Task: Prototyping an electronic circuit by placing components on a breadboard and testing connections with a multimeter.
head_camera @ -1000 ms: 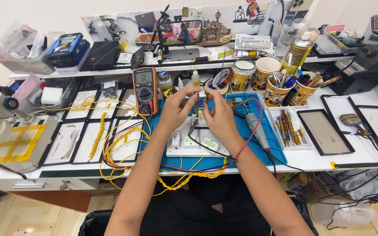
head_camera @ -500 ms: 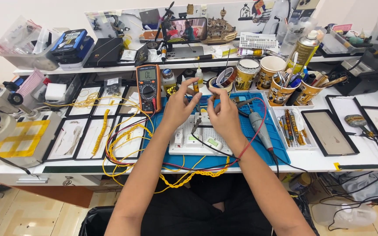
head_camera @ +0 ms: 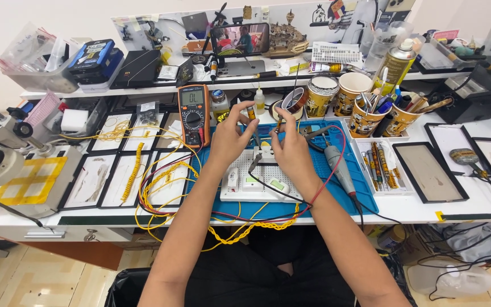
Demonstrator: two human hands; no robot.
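**Both hands pinch small parts above the white breadboard**

Nearest the front edge of the surface [head_camera: 404,207], yellow wires [head_camera: 240,232] loop and spill over the lip, slack enough to leave the work free. Just beyond them the white breadboard [head_camera: 259,183] lies flat on the blue mat [head_camera: 365,199], square to the person so its holes face up.

The left hand [head_camera: 229,141] and right hand [head_camera: 292,149] hover over the board's far edge, wrists raised off it. The left fingers [head_camera: 249,118] are closed in a pinch on a small brownish part, too small to name. The right fingers [head_camera: 277,126] are closed on a thin probe-like piece, and a black lead [head_camera: 274,191] trails from under that hand across the board. A red cord crosses the right wrist.

Left of the left hand, the orange multimeter [head_camera: 194,113] stands tilted with its dial towards the person, readable at a glance. To the right a grey pen-shaped tool [head_camera: 337,166] lies on the mat within reach. Towards the far edge, paper cups [head_camera: 365,116] hold tools upright.
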